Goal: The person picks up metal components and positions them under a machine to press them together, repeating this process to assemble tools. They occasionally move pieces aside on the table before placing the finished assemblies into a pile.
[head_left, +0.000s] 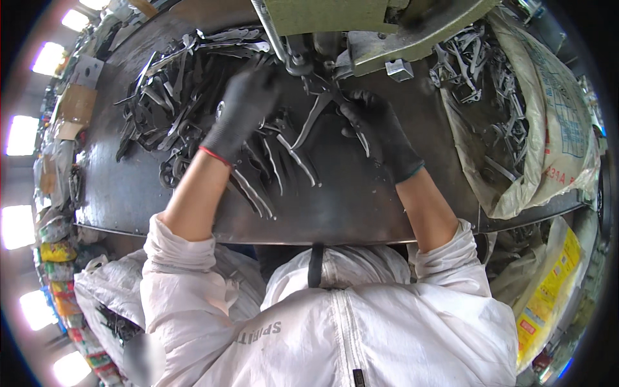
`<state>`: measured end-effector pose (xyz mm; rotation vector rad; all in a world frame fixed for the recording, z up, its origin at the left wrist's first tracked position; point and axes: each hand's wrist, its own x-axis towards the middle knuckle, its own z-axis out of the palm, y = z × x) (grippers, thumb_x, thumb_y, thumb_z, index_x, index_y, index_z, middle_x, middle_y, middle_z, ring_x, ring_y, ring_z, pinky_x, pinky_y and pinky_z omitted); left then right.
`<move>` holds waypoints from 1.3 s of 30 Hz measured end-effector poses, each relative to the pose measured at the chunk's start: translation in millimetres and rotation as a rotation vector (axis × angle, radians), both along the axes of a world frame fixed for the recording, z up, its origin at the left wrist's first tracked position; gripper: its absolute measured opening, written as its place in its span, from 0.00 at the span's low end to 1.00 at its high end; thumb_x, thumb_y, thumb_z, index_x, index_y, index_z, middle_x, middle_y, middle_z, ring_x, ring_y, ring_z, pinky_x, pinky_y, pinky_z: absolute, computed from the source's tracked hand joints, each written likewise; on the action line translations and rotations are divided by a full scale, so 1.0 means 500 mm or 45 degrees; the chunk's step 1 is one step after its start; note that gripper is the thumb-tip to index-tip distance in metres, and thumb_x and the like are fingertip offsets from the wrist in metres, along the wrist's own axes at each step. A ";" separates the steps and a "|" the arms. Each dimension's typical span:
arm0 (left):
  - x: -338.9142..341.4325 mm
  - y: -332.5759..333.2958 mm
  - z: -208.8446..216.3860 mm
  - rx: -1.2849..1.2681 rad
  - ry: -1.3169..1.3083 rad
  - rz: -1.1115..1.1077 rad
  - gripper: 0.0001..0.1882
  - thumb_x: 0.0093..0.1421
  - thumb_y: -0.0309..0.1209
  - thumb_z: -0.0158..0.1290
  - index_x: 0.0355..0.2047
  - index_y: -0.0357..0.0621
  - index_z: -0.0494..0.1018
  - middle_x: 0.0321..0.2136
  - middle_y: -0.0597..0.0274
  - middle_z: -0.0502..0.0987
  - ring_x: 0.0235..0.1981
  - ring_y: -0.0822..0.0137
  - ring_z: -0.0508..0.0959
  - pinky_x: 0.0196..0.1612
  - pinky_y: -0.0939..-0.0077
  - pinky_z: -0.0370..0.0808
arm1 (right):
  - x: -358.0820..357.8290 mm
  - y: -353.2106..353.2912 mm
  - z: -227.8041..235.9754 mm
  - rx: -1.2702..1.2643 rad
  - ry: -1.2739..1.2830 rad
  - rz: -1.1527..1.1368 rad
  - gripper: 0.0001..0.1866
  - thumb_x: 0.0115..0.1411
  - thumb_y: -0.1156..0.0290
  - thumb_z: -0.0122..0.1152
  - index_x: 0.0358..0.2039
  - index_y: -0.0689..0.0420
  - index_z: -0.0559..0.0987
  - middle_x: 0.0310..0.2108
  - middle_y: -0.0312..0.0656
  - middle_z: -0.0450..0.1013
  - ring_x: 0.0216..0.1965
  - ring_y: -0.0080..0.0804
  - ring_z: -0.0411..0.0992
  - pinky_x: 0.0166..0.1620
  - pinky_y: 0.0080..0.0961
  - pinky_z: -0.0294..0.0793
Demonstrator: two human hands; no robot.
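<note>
My right hand (382,132), in a dark glove, is closed on a plier-like metal tool (314,119) with two spread handles. Its head end sits under the machine's working end (327,64); exactly how it rests there is hidden. My left hand (245,106), also gloved, is at the right side of a heap of loose metal tool handles (164,97). Motion smears its fingers, so whether they hold a piece does not show. Several two-handled tools (300,160) lie on the table below and between my hands.
The machine's heavy greenish body (329,16) overhangs the far middle of the dark metal table (335,213). At right an open whitish sack (548,129) contains metal parts (509,109). Boxes (77,106) stand beyond the table's left edge. A bag with yellow print (548,290) sits below right.
</note>
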<state>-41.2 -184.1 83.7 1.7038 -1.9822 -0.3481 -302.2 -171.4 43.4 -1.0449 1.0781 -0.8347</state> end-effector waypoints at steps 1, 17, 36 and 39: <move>0.034 -0.011 0.017 -0.048 -0.052 0.079 0.18 0.67 0.41 0.50 0.48 0.42 0.79 0.42 0.41 0.81 0.44 0.41 0.81 0.46 0.52 0.78 | -0.005 -0.001 -0.007 -0.007 0.002 0.008 0.13 0.67 0.69 0.63 0.48 0.63 0.80 0.37 0.37 0.78 0.36 0.20 0.77 0.36 0.20 0.81; 0.313 -0.127 -0.116 0.197 -0.585 0.353 0.19 0.61 0.45 0.54 0.48 0.52 0.80 0.45 0.46 0.82 0.49 0.43 0.80 0.49 0.50 0.77 | 0.007 0.035 0.032 0.055 0.211 -0.002 0.09 0.69 0.72 0.61 0.47 0.60 0.79 0.34 0.32 0.77 0.33 0.14 0.74 0.33 0.17 0.77; -0.123 0.200 0.154 0.633 0.724 -0.330 0.21 0.60 0.23 0.59 0.54 0.39 0.71 0.43 0.62 0.77 0.41 0.75 0.77 0.45 0.77 0.74 | -0.029 0.056 -0.022 -0.502 -0.233 0.041 0.13 0.68 0.71 0.62 0.50 0.62 0.77 0.35 0.38 0.75 0.35 0.23 0.76 0.39 0.23 0.79; -0.185 0.188 0.107 0.716 0.836 -0.525 0.20 0.61 0.24 0.57 0.54 0.38 0.72 0.41 0.65 0.77 0.38 0.78 0.75 0.41 0.78 0.74 | -0.191 0.059 0.102 -0.275 -0.054 -0.474 0.15 0.70 0.60 0.60 0.45 0.60 0.79 0.29 0.37 0.76 0.29 0.25 0.76 0.34 0.22 0.76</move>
